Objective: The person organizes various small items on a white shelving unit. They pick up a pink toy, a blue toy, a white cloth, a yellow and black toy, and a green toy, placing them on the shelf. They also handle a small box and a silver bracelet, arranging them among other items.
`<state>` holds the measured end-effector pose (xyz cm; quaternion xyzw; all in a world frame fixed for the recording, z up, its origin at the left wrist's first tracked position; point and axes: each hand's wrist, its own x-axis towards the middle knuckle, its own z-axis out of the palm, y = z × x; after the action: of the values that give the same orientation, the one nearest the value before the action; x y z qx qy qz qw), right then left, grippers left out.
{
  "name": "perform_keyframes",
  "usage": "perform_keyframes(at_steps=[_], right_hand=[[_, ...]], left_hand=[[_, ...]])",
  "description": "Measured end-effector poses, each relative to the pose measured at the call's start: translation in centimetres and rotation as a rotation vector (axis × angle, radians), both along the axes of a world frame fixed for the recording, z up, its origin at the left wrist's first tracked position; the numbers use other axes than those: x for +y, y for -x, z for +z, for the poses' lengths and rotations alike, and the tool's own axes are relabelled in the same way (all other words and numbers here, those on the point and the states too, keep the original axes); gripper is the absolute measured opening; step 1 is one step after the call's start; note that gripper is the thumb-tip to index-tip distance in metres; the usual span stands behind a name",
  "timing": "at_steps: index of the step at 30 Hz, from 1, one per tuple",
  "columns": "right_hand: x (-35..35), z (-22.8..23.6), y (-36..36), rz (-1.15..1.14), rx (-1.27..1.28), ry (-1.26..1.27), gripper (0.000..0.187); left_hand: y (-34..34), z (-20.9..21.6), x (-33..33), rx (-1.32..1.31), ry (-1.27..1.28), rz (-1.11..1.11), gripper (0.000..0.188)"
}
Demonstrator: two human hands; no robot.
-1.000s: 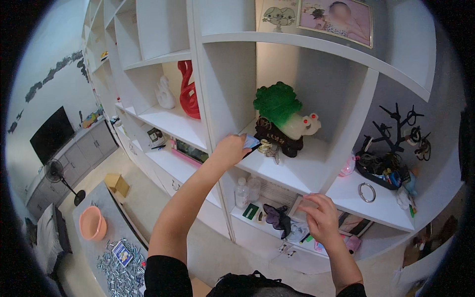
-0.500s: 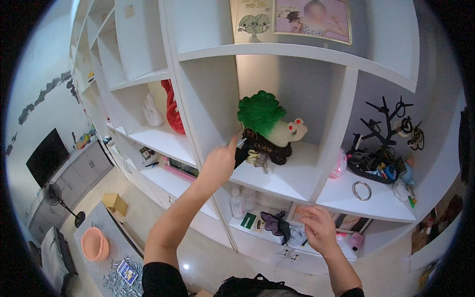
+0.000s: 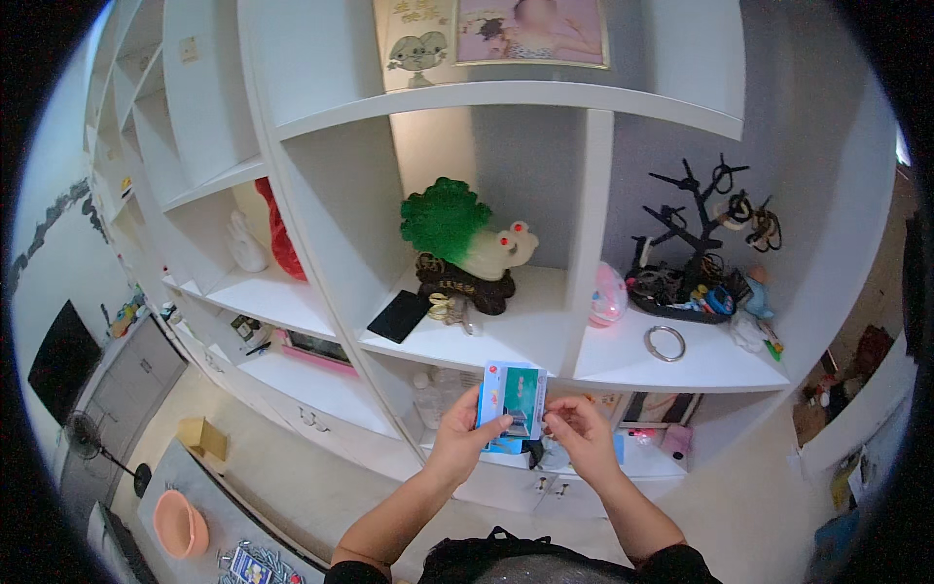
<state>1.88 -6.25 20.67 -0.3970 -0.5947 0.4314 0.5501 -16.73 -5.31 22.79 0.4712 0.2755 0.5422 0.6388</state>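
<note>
My left hand (image 3: 465,430) grips a small stack of flat cards (image 3: 522,397) in front of the shelves, thumb across the front. The top one is white and green; blue edges show behind and below. My right hand (image 3: 582,433) is closed, its fingertips pinching at the right edge of the stack. Above the hands, a cabbage-shaped figurine (image 3: 467,238), green and cream with red eyes on a dark base, stands in a cubby. A flat black rectangular object (image 3: 399,316) lies by its base, beside a small gold-coloured ornament (image 3: 447,310).
A black branching jewellery stand (image 3: 700,243) fills the right cubby, with a silver bangle (image 3: 664,343) before it. Bottles (image 3: 426,399) stand on the lower shelf. At lower left, a table bears an orange bucket (image 3: 181,524) and many small metal pieces. A fan (image 3: 86,436) stands behind.
My left hand has come away from the figurine's base, down and right, and now holds the cards. My right hand has moved left to meet them. The view has shifted right.
</note>
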Motion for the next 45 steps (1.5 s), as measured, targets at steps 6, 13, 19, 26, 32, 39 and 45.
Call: perform_keyframes(at_steps=[6,13,19,26,32,39,45], right_hand=[[-0.8,-1.1,-2.0,-0.069,0.099,0.018,0.012],[-2.6,-0.7,-3.9,-0.109,0.138,0.113,0.01],[-3.6,-1.1,-6.4,-0.145,0.162,0.106,0.013],[-5.1,0.9,-9.7,-0.445,0.245,-0.076,0.028],[-5.8,-0.6,-11.8,-0.471,-0.129,-0.081,0.019],[-6.4,-1.6,-11.5,-0.371,-0.169,-0.014,0.018],[-6.5,-1.5,-13.0,-0.431,0.199,-0.042,0.016]], left_hand=[[-2.1,0.2,-0.7,0.105,0.033,-0.099,0.049],[-4.5,-0.9,-1.3,0.131,0.092,-0.16,0.043],[-6.7,-2.1,-1.5,-0.115,0.279,-0.197,0.032],[-9.1,-1.9,-2.2,-0.129,0.157,-0.176,0.035],[-11.2,-2.2,-2.8,-0.077,0.138,-0.159,0.04],[-13.5,-2.5,-3.7,-0.027,0.081,-0.163,0.04],[-13.5,-3.2,-3.4,-0.255,0.298,-0.272,0.038]])
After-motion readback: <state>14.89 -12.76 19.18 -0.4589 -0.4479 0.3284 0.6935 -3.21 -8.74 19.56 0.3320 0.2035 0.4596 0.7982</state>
